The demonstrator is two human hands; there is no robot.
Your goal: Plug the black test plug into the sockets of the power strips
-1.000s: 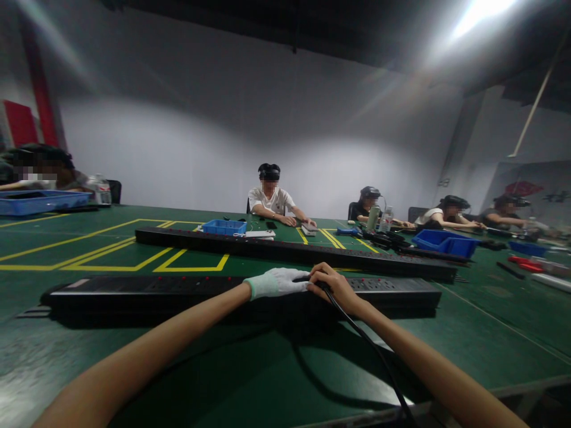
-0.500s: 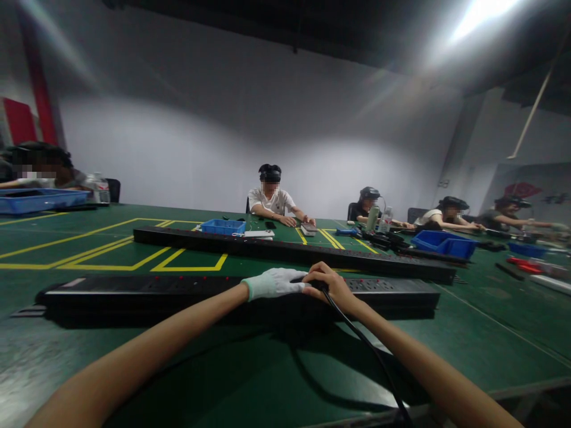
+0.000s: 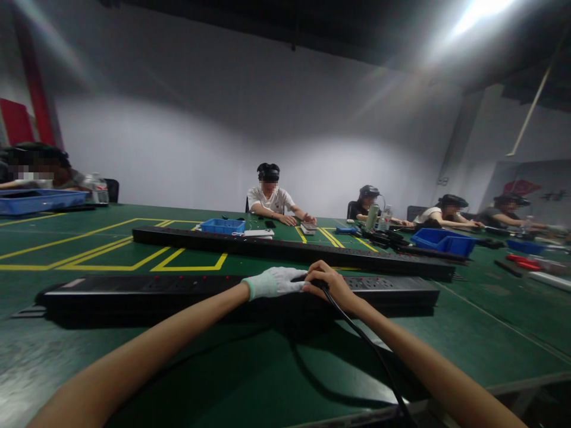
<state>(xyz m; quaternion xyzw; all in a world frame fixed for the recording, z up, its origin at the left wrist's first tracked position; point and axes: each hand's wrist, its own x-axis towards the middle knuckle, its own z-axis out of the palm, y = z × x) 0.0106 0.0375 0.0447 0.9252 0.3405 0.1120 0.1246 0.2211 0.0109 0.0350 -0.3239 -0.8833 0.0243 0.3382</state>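
A long black power strip [image 3: 120, 291] with outlets and small red marks on its top lies across the table in front of me. My left hand [image 3: 281, 280], in a white glove with a pale green cuff, rests on the strip's middle with fingers stretched out to the right. Its fingertips meet my right hand [image 3: 328, 282], which is bare and closed around a black plug [image 3: 322, 286] against the strip's top. From the plug a black cable [image 3: 363, 337] runs down toward the table's front edge. The plug's prongs are hidden.
Behind lies a second black power strip [image 3: 276, 246] on the green table [image 3: 250, 374] with yellow tape lines. Blue bins [image 3: 222, 226] and red-handled tools [image 3: 524, 262] stand farther off. A person [image 3: 270, 196] sits opposite; several others sit at the sides.
Hardly anything differs. Both hands stay at the same spot on the power strip, and the view has shifted very slightly.
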